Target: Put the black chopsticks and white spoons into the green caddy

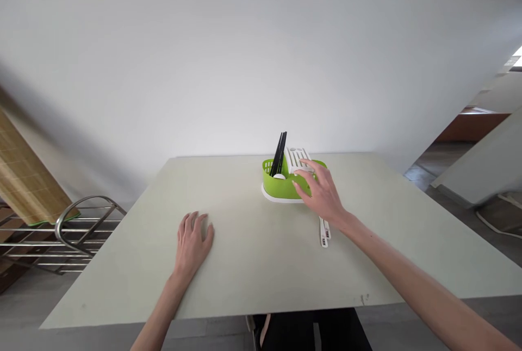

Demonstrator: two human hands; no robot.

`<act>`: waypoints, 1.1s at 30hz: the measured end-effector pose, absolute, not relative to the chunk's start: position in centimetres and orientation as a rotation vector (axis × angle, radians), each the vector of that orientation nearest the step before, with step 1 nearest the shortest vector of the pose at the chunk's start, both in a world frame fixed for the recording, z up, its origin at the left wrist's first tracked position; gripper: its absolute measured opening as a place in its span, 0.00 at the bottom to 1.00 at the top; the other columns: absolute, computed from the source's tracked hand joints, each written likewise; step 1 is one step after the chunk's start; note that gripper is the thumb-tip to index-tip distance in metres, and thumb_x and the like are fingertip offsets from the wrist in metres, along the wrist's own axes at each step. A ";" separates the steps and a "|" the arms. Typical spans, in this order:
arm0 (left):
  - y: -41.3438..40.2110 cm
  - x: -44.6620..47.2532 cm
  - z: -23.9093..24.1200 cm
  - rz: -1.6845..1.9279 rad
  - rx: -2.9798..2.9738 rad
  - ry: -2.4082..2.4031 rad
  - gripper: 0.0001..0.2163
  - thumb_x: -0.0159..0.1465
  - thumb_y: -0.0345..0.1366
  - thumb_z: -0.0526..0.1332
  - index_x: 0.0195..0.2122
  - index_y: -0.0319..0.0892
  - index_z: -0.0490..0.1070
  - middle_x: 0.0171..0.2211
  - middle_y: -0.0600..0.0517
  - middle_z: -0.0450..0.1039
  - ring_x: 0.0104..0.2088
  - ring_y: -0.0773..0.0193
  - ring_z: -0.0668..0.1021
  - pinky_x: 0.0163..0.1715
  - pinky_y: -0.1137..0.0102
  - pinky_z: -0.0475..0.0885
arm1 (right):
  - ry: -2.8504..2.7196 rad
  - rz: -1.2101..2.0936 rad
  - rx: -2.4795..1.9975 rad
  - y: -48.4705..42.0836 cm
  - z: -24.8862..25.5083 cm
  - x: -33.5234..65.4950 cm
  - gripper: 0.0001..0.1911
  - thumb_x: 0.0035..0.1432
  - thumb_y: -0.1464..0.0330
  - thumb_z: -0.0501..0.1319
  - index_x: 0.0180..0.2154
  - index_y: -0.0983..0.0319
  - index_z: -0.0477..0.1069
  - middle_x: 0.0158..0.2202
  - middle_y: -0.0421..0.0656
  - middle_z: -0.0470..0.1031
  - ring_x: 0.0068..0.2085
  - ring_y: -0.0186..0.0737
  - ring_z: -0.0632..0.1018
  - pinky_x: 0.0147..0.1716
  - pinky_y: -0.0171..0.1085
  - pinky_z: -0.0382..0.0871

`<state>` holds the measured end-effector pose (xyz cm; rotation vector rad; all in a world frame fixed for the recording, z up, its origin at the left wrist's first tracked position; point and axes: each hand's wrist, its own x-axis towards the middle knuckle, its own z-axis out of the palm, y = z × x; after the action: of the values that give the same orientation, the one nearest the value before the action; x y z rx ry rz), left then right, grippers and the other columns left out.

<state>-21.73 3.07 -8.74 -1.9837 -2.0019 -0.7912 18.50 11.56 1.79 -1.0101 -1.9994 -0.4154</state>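
Observation:
My right hand (322, 190) hovers at the front right of a green utensil basket (281, 188), its fingers apart and nothing seen in them. Black chopsticks (279, 152) lean upright in the basket's left part, beside a round white piece (279, 176), perhaps a spoon. A white slotted rack (298, 158) sits tilted in the basket, partly behind my fingertips. Under my right wrist, white handles with dark marks (324, 233) lie on the table; their far ends are hidden. My left hand (191, 245) rests palm down on the table, fingers loosely spread, holding nothing.
The pale table (244, 264) has its back edge near a white wall (228, 57). A metal rack (87, 226) and a rolled bamboo mat (28, 171) stand left of it. Black fabric (314, 329) shows below the front edge.

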 end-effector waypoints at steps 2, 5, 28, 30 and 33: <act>3.1 -21.7 -8.7 -0.786 -1.993 -1.997 0.20 0.72 0.45 0.54 0.58 0.40 0.72 0.62 0.37 0.69 0.67 0.40 0.65 0.65 0.45 0.66 | -1.953 -0.370 -1.033 10.9 1.9 20.3 0.13 0.71 0.67 0.59 0.56 0.56 0.69 0.61 0.54 0.70 0.62 0.54 0.74 0.60 0.54 0.70; 3.2 -21.7 -8.5 -0.769 -2.005 -1.994 0.21 0.72 0.46 0.53 0.58 0.39 0.72 0.62 0.36 0.69 0.67 0.41 0.66 0.65 0.45 0.65 | -1.829 -0.262 -1.150 10.2 1.3 23.6 0.13 0.71 0.66 0.58 0.55 0.56 0.68 0.58 0.53 0.71 0.60 0.53 0.75 0.56 0.51 0.73; 3.9 -21.9 -7.7 -0.707 -2.045 -1.950 0.22 0.72 0.48 0.52 0.58 0.40 0.71 0.61 0.36 0.71 0.65 0.43 0.68 0.66 0.45 0.63 | -2.018 0.296 -1.938 9.8 -4.9 22.2 0.13 0.73 0.64 0.56 0.37 0.59 0.74 0.38 0.46 0.82 0.40 0.45 0.82 0.35 0.38 0.65; 3.9 -21.9 -7.7 -0.710 -2.046 -1.963 0.22 0.71 0.48 0.52 0.58 0.39 0.71 0.61 0.35 0.70 0.66 0.42 0.68 0.66 0.45 0.63 | -1.985 0.304 -1.806 9.1 -3.4 21.4 0.13 0.75 0.61 0.54 0.38 0.57 0.72 0.36 0.42 0.82 0.37 0.42 0.81 0.33 0.36 0.64; 3.8 -21.9 -7.7 -0.729 -2.038 -1.975 0.21 0.71 0.47 0.52 0.58 0.41 0.72 0.61 0.36 0.70 0.66 0.42 0.68 0.66 0.45 0.63 | -1.805 0.252 -1.451 8.1 0.7 20.0 0.16 0.76 0.57 0.52 0.36 0.56 0.67 0.30 0.39 0.80 0.29 0.39 0.78 0.31 0.36 0.64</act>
<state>-21.87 3.80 -7.70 -2.0383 -1.9745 -0.7286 20.01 8.14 0.69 -1.4515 -1.8053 0.2518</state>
